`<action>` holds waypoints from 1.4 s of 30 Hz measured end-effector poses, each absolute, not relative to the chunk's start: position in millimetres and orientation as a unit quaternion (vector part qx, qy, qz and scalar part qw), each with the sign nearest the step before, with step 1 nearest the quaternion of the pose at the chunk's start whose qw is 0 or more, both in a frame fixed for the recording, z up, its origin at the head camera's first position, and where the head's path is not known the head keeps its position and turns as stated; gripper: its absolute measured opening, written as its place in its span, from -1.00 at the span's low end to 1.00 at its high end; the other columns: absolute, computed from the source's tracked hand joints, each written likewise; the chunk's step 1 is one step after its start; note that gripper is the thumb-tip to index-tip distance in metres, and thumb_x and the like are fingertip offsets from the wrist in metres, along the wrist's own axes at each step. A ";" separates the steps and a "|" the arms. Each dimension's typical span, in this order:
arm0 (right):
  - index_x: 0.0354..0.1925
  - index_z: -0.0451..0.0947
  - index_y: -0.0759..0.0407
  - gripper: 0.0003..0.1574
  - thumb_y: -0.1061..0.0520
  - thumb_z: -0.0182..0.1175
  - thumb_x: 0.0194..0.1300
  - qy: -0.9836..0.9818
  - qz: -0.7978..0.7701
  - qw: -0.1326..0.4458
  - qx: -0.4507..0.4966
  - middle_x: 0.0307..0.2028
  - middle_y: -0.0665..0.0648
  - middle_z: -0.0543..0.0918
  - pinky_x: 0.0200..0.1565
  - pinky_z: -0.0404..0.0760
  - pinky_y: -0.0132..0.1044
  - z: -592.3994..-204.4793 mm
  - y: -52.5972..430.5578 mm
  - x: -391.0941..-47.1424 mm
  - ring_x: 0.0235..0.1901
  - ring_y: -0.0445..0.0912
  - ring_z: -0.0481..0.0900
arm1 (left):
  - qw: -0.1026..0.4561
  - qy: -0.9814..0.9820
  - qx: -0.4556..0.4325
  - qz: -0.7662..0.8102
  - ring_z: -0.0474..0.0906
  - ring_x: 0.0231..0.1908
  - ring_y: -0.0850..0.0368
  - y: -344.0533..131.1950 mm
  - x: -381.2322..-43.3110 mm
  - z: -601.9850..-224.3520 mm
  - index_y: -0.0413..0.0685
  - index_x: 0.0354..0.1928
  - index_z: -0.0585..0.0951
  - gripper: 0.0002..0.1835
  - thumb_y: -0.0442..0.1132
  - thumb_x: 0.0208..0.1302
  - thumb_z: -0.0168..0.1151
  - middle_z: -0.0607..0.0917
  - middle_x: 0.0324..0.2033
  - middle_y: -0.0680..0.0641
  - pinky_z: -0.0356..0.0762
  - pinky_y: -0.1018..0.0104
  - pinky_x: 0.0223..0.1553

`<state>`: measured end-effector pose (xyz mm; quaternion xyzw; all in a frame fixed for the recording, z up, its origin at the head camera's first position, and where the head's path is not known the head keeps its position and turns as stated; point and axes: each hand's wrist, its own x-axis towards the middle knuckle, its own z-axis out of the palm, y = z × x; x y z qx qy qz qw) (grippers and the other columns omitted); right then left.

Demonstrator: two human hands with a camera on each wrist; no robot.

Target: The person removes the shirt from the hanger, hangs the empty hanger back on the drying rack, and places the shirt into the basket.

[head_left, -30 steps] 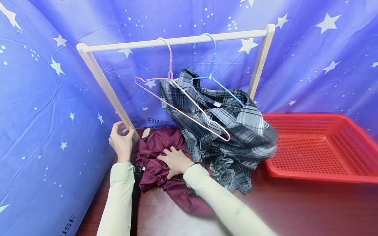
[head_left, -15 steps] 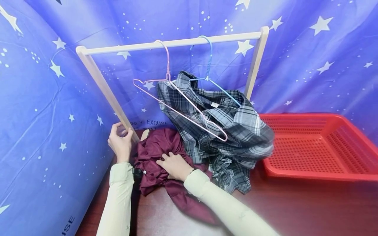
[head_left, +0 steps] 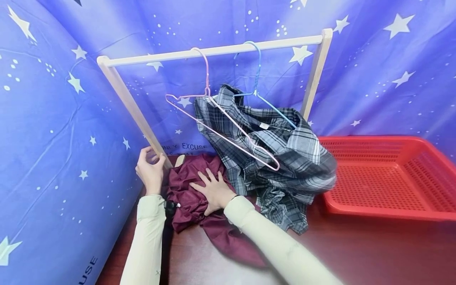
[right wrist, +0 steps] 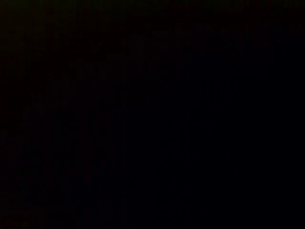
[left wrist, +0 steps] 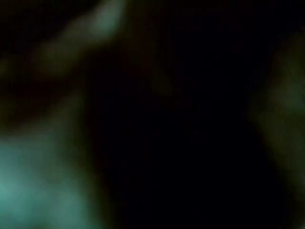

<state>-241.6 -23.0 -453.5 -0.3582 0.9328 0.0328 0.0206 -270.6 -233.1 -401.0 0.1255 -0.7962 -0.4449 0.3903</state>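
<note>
In the head view, my left hand [head_left: 151, 172] grips the left post of a wooden clothes rack [head_left: 130, 101] low down, fingers and thumb curled at it. My right hand [head_left: 215, 190] lies with spread fingers on a crumpled maroon garment [head_left: 190, 211] at the foot of that post. From the rack's bar hang a bare pink hanger [head_left: 192, 118] and a blue hanger [head_left: 257, 69]. The grey plaid shirt [head_left: 299, 154] sits askew on the blue one, its lower part bunched on the table. Both wrist views are nearly black and show nothing distinct.
A red plastic basket [head_left: 377, 186] stands on the reddish-brown table [head_left: 370, 249] at the right. Blue curtains [head_left: 64, 158] with white stars close in the left and back. A small pale flat piece [head_left: 179, 160] shows beside the left post.
My right hand's fingers, bunched on the maroon cloth half a second ago, are now spread wide over it. My left hand stays at the post. The whole view shifts slightly.
</note>
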 end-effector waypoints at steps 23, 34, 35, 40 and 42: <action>0.10 0.63 -0.33 -0.30 -0.33 0.45 -0.08 0.911 0.025 -0.101 -0.400 -0.12 -0.02 0.66 -0.33 0.64 -0.20 -452.4 -30.3 -228.2 -0.23 -0.06 0.59 | 0.386 -0.800 0.117 -0.444 0.76 -0.20 -0.10 -239.7 -265.2 -398.6 -0.08 -0.03 0.62 -0.68 -0.29 0.14 0.37 0.78 -0.16 -0.18 0.47 0.08 0.10; -0.30 0.74 -0.27 -0.86 -0.03 0.28 0.16 0.896 -0.014 -0.182 -0.406 -0.39 -0.05 0.70 -0.40 0.63 -0.22 -453.9 -23.3 -226.1 -0.39 -0.12 0.68 | 0.374 -0.811 0.111 -0.436 0.75 -0.19 -0.10 -237.4 -269.8 -398.8 -0.08 -0.02 0.62 -0.68 -0.29 0.15 0.36 0.77 -0.15 -0.18 0.55 0.07 0.03; -0.28 0.73 -0.27 -0.85 -0.02 0.28 0.16 0.895 -0.015 -0.185 -0.405 -0.39 -0.04 0.69 -0.41 0.63 -0.22 -451.0 -21.5 -225.6 -0.39 -0.12 0.68 | 0.373 -0.812 0.110 -0.436 0.75 -0.19 -0.09 -237.3 -270.0 -398.9 -0.08 -0.02 0.62 -0.68 -0.29 0.15 0.36 0.77 -0.15 -0.18 0.57 0.07 0.01; -0.15 0.72 -0.26 -0.75 0.02 0.30 0.17 0.890 -0.012 -0.211 -0.403 -0.33 -0.03 0.66 -0.42 0.62 -0.21 -429.2 -13.0 -221.5 -0.34 -0.10 0.65 | 0.373 -0.810 0.101 -0.441 0.75 -0.19 -0.08 -237.2 -269.9 -397.1 -0.11 -0.04 0.61 -0.69 -0.31 0.15 0.35 0.77 -0.16 -0.19 0.65 0.05 -0.09; -0.10 0.70 -0.26 -0.69 0.03 0.32 0.16 0.889 -0.008 -0.220 -0.402 -0.30 -0.02 0.65 -0.44 0.60 -0.23 -421.3 -9.8 -218.6 -0.33 -0.09 0.63 | 0.372 -0.810 0.101 -0.442 0.75 -0.19 -0.08 -237.1 -269.9 -397.0 -0.11 -0.04 0.61 -0.69 -0.31 0.15 0.35 0.77 -0.17 -0.19 0.65 0.05 -0.11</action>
